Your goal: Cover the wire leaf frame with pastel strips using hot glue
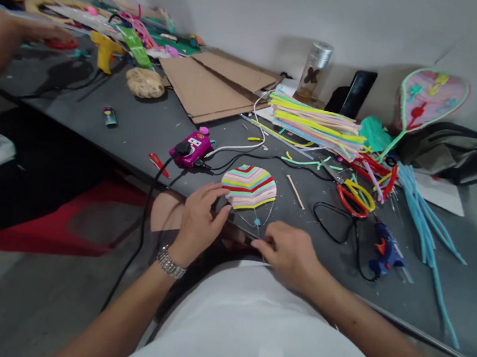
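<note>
A small fan of striped pipe cleaners point(249, 186) in pink, yellow, green and red lies on the dark grey table point(150, 129), on a thin wire frame. My left hand point(200, 219), with a metal watch at the wrist, rests at the table's front edge with its fingers curled against the fan's lower left edge. My right hand point(288, 253) is closed in a pinch near the fan's wire handle at the table edge; what it pinches is too thin to name.
A magenta power strip point(192, 150) with cables sits left of the fan. Red-and-yellow scissors point(356, 197), a blue glue gun point(386, 252), blue pipe cleaners point(423, 226) and a stack of coloured pipe cleaners point(316, 125) lie right. Cardboard sheets point(214, 85) lie behind. Another person's arm point(6, 35) is at far left.
</note>
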A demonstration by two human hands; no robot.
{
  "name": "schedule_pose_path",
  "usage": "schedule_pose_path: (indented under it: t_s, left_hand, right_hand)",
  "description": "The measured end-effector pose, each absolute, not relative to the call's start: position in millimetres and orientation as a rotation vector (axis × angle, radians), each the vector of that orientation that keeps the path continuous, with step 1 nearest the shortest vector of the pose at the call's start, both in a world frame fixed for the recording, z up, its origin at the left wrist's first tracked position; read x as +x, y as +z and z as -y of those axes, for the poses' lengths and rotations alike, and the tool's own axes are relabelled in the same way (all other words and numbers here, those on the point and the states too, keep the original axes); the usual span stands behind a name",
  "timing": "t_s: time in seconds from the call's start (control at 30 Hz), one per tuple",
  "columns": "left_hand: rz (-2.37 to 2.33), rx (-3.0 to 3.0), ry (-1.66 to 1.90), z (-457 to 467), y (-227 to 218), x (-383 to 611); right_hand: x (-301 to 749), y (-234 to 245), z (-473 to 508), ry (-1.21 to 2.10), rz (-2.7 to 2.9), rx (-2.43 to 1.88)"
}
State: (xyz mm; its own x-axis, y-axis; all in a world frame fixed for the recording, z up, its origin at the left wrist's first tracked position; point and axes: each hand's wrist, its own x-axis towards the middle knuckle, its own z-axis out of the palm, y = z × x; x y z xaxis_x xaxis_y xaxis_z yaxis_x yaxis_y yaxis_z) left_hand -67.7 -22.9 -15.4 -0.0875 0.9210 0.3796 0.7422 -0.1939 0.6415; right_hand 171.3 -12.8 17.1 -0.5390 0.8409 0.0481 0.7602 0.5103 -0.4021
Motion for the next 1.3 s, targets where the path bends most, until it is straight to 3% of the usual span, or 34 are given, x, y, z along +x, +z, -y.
schedule_pose_path:
  t_s: [0.13,0.27,0.33,0.5,0.67,0.83,1.3]
  left_hand:
    - [-1.596,1.638,1.31,24,-14,-61]
    - [-1.414,1.024,1.606,26,-14,-48]
    - [-1.286,0.78,1.582,27,-12,-35]
    - [-1.037,0.405,1.373,29,3,2]
    - [-0.98,0.45,1.462,27,18,9]
    - [-1.019,0.552,1.434,33,27,9]
    - [-1.163,0.754,1.296,43,10,5]
  right_hand:
    - [148,11,14,0.598,2.443,-1.485]
    - [156,13,11,1.047,1.904,-1.489]
    - [158,12,13,1.167,1.696,-1.427]
    - [151,-1,28,1.017,1.816,-1.216]
    - [163,-3,25,1.046,1.847,-1.112]
    - [178,13,7,1.115,1.517,-1.21]
    - [175,31,-12,1.548,0.918,-0.989]
